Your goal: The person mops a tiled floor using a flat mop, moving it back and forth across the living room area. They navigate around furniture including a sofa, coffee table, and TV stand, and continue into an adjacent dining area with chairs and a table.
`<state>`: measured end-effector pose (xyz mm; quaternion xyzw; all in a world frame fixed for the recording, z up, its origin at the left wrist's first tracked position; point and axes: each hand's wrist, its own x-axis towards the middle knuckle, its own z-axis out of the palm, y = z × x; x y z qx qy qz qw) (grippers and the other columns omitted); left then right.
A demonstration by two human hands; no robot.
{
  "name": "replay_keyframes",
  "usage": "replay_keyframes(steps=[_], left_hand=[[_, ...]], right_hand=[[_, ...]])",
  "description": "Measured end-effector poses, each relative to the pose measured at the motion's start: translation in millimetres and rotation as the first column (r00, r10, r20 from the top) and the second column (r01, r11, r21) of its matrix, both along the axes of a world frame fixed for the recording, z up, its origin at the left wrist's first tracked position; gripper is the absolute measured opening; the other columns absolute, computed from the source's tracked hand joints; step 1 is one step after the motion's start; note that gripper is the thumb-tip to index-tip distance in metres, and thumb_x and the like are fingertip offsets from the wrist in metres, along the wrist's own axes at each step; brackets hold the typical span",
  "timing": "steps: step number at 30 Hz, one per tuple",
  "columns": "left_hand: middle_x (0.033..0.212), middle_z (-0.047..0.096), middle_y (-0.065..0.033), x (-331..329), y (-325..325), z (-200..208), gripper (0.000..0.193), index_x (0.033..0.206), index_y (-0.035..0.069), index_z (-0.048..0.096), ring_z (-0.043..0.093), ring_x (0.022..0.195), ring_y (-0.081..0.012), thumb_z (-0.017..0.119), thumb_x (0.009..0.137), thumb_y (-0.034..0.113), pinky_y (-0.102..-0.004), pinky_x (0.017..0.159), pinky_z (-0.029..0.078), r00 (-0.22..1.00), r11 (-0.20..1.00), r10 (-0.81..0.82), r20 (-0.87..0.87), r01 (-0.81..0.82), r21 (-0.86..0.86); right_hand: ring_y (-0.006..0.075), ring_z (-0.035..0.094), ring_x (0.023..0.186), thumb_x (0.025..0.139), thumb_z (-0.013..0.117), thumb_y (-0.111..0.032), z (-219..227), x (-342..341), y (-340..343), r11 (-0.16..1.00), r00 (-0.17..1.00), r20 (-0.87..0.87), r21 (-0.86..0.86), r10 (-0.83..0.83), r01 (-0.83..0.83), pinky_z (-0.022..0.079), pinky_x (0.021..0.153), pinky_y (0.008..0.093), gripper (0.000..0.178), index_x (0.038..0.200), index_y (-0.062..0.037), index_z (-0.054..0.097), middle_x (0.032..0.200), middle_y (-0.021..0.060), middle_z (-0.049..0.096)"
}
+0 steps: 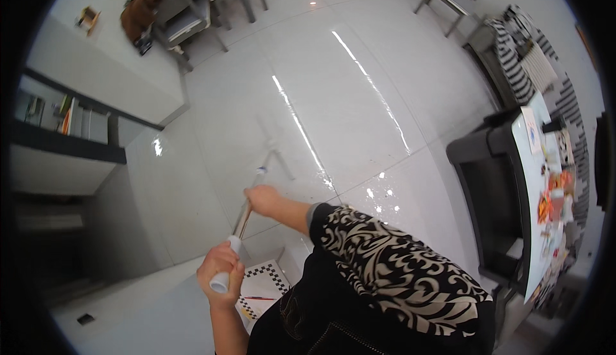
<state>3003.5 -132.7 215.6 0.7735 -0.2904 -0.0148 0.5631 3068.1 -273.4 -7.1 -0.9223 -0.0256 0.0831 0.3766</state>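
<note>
Long-handled metal pole slants through my feed from 7 o'clock up toward the middle, over the glossy tiled floor; its far end is blurred, so I cannot tell what head it carries. I see the left hand at 7 o'clock, fingers clenched round the white grip, whose round butt shows below the fist; the right hand, at 8 o'clock close to the centre, grasps the shaft farther along, just below a pale collar, its arm in a black sleeve with cream scrollwork.

Between the left forearm and the dark clothing, toward 7 o'clock, I make out a checker-bordered sheet with a red pen on it; a black chair stands at 3 o'clock against a cluttered white table; striped fabric hangs at 2; a brown garment drapes near a grey chair around 11.
</note>
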Motion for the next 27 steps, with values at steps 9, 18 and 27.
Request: replay_keyframes(steps=[9, 18, 27], left_hand=[[0.055, 0.049, -0.0008, -60, -71, 61, 0.04, 0.059, 0.011, 0.042, 0.046, 0.051, -0.0147, 0.071, 0.078, 0.031, -0.0356, 0.067, 0.05, 0.97, 0.932, -0.227, 0.091, 0.244, -0.269], [0.063, 0.058, -0.0049, -116, -278, -40, 0.021, 0.063, 0.009, 0.049, 0.057, 0.064, -0.0219, 0.067, 0.074, 0.008, -0.0468, 0.082, 0.049, 0.766, 0.719, -0.643, -0.016, 0.595, -0.359], [0.07, 0.061, -0.0076, -192, -427, -134, 0.021, 0.071, 0.006, 0.053, 0.061, 0.071, -0.0247, 0.07, 0.069, -0.006, -0.048, 0.089, 0.047, 0.697, 0.684, -0.71, -0.1, 0.649, -0.333]], right_hand=[[0.0346, 0.064, 0.074, 0.077, 0.064, -0.021, 92, -98, -114, 0.99, 0.989, -0.062, -0.044, -0.133, 0.13, 0.05, 0.061, 0.045, 0.021, 0.089, -0.0064, 0.055, 0.076, 0.0154, 0.063], [0.0333, 0.065, 0.075, 0.087, 0.055, -0.035, 4, -264, -357, 0.715, 0.736, -0.113, -0.372, -0.668, 0.592, 0.052, 0.063, 0.045, 0.027, 0.102, -0.0122, 0.056, 0.08, 0.016, 0.064], [0.0349, 0.064, 0.077, 0.08, 0.063, -0.024, -96, -370, -497, 0.569, 0.566, -0.123, -0.356, -0.815, 0.741, 0.052, 0.066, 0.0449, 0.027, 0.101, -0.01, 0.055, 0.081, 0.0177, 0.062]])
